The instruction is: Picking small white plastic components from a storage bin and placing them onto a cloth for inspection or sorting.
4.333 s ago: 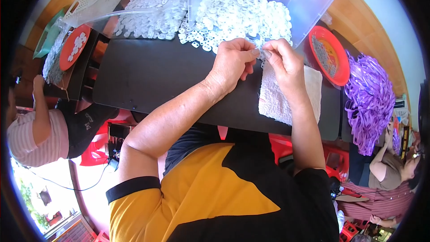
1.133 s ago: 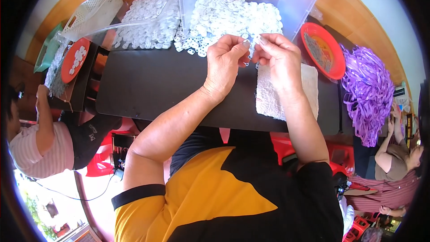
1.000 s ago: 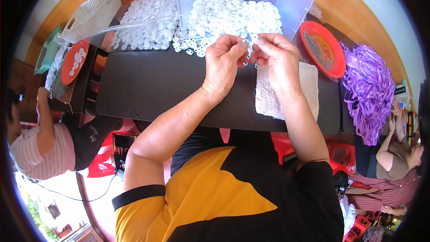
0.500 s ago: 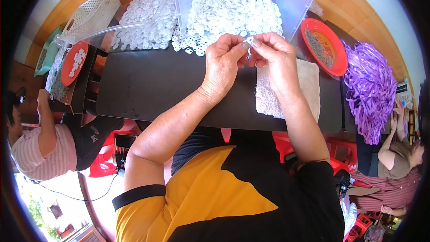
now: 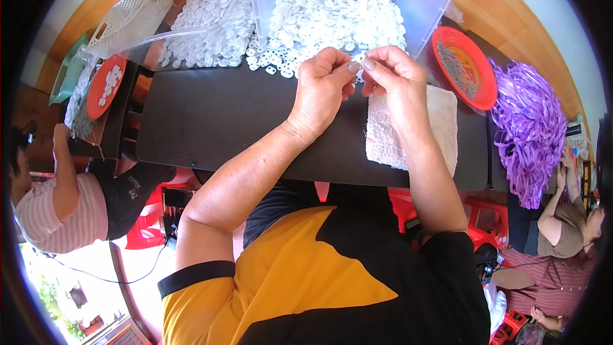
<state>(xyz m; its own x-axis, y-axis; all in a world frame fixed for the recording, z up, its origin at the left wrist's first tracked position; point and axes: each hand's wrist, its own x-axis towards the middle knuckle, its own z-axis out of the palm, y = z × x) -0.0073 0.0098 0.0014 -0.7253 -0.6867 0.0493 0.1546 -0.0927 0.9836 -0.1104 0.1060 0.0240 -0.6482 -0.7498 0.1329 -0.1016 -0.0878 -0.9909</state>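
Note:
Above the dark table, my left hand (image 5: 319,89) and my right hand (image 5: 401,83) meet with thumbs and forefingers pinched. Between the fingertips is a small white plastic piece (image 5: 359,59), mostly covered, so its exact shape cannot be made out. Beyond my hands lies a big heap of small white plastic pieces with holes (image 5: 332,22), tipped out from a clear plastic bin (image 5: 431,9). Loose pieces (image 5: 271,61) spill onto the table near my left hand. Under my right wrist is a folded pale towel (image 5: 437,124).
A red bowl (image 5: 490,92) with small grey parts stands at the right, beside a pile of purple ribbon straps (image 5: 527,131). Another clear bin of white pieces (image 5: 207,32) is at the left, near a red plate (image 5: 96,105). Co-workers (image 5: 60,207) sit on both sides.
My fingers have shifted slightly around the small white piece, and the thumbs have drawn a little apart. The rest of the table looks the same.

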